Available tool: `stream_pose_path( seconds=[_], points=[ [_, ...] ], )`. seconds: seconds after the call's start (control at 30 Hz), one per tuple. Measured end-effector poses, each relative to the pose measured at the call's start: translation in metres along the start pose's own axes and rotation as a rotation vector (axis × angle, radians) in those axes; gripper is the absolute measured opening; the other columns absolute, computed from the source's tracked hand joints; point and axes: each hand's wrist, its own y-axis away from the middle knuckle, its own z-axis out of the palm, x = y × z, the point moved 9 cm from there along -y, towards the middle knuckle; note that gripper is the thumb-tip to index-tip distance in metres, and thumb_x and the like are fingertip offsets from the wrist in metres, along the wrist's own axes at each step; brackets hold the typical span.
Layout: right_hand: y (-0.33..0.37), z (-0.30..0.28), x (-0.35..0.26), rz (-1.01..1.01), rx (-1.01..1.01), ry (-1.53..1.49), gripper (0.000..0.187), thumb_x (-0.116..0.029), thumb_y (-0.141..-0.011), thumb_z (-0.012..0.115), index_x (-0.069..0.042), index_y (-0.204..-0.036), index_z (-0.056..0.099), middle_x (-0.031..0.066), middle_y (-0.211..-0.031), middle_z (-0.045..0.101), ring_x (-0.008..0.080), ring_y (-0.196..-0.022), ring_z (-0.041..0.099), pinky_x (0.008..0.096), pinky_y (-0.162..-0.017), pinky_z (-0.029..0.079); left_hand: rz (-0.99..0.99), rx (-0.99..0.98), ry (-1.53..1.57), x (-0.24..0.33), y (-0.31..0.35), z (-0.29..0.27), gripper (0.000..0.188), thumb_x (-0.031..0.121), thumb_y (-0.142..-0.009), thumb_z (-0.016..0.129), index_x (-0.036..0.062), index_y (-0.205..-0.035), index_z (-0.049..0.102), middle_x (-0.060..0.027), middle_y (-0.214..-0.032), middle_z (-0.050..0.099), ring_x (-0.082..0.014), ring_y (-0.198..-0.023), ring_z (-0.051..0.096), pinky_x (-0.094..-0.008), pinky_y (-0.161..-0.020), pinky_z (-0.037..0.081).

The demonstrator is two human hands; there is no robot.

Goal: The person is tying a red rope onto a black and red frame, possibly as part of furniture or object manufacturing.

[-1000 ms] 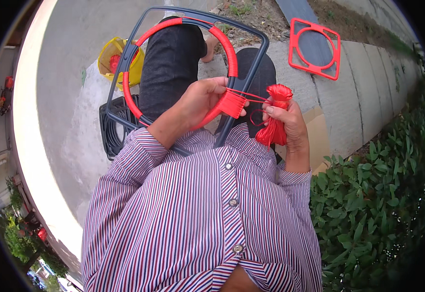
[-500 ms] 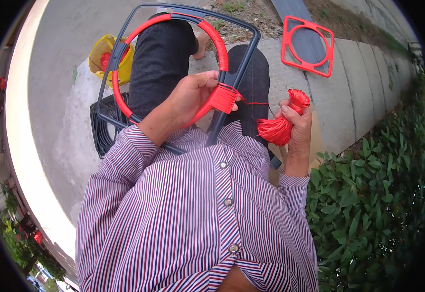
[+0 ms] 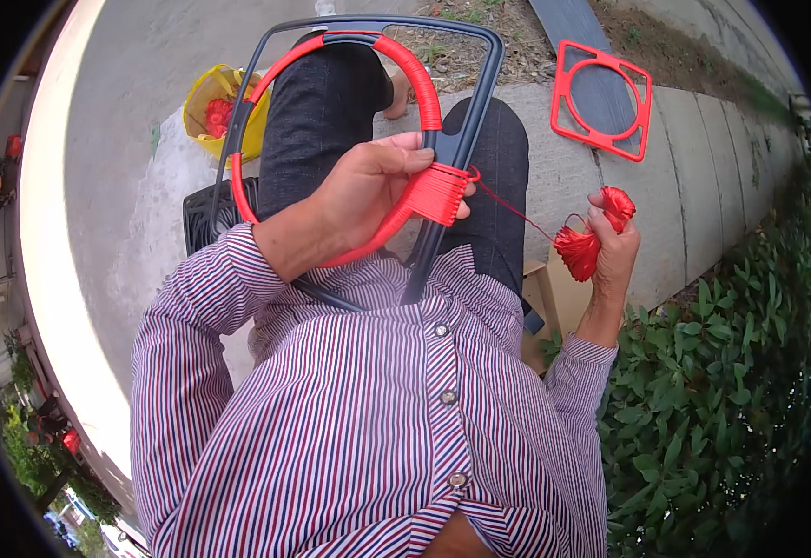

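A dark frame [image 3: 493, 84] with rounded corners and a ring inside it rests across my thighs. Red cord is wound round much of the ring; dark stretches show at its top and right. My left hand [image 3: 354, 195] grips the ring's lower right, thumb on top, beside a flat band of red cord wrapping [image 3: 437, 193] that spans ring and outer bar. From this band a thin strand runs right to a bundle of red cord [image 3: 576, 253]. Out to the right, my right hand [image 3: 617, 253] is closed round the bundle's middle. Some left fingertips show beyond the band; the others are hidden.
A red square frame with a round opening [image 3: 561, 110] lies on a grey board [image 3: 561, 26] ahead right. To the left stand a yellow container [image 3: 255, 130] with red cord in it and a black crate [image 3: 199, 216]. A leafy hedge [image 3: 693, 400] borders my right side.
My right hand has moved right and slightly away with the cord bundle, and the strand is now longer. The left hand keeps its hold; the whole view has shifted a little.
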Motion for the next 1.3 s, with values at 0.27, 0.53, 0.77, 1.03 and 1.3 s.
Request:
stream_pose_path(
  seconds=[0.27,0.53,0.77,1.03,1.3],
  points=[
    [0.062,0.162,-0.023,0.221,-0.852,-0.246,0.034,-0.011,-0.08,0.07,0.001,-0.111,0.062,0.0026,-0.082,0.062,0.0128,-0.082,0.06,0.0279,-0.077,0.049,0.055,-0.065,0.03,-0.012,0.001,0.006,0.032,0.014,-0.094,0.047,-0.0047,-0.119,0.048,-0.0242,-0.108,0.064,-0.0346,-0.091,0.068,-0.0414,-0.088,0.055],
    [0.032,0.132,-0.021,0.161,-0.493,-1.241,0.018,-0.018,-0.087,0.06,-0.006,-0.079,0.051,0.0092,-0.081,0.058,0.0219,-0.081,0.059,0.0436,-0.086,0.048,0.027,-0.015,0.207,-0.027,-0.018,-0.005,0.038,0.008,-0.082,0.041,-0.006,-0.118,0.048,-0.0214,-0.107,0.063,-0.0351,-0.098,0.065,-0.0478,-0.089,0.054],
    [0.033,0.137,-0.005,0.224,-0.367,-0.548,0.012,-0.011,-0.085,0.068,-0.001,-0.087,0.06,0.006,-0.072,0.061,0.0121,-0.059,0.056,0.0253,-0.06,0.048,-0.017,0.062,0.126,-0.039,-0.016,-0.012,0.034,0.009,-0.083,0.042,-0.0062,-0.112,0.053,-0.0194,-0.104,0.064,-0.0297,-0.093,0.067,-0.0441,-0.088,0.055],
    [0.057,0.155,-0.008,0.2,-0.492,-0.236,0.016,-0.014,-0.083,0.072,-0.001,-0.087,0.064,0.0034,-0.072,0.063,0.0086,-0.064,0.058,0.0231,-0.061,0.047,-0.026,0.087,-0.055,-0.047,-0.007,-0.019,0.03,0.009,-0.084,0.041,-0.0044,-0.105,0.056,-0.0132,-0.091,0.066,-0.0187,-0.073,0.066,-0.0317,-0.059,0.058],
    [0.066,0.154,-0.007,0.276,-0.591,-0.169,0.014,-0.011,-0.082,0.073,-0.001,-0.084,0.063,0.002,-0.07,0.061,0.0084,-0.062,0.057,0.0231,-0.06,0.046,-0.023,0.08,0.022,-0.058,-0.004,-0.026,0.016,0.017,-0.095,0.053,0.001,-0.093,0.057,-0.0086,-0.078,0.064,-0.0159,-0.057,0.061,-0.0269,-0.048,0.051]
  ],
)
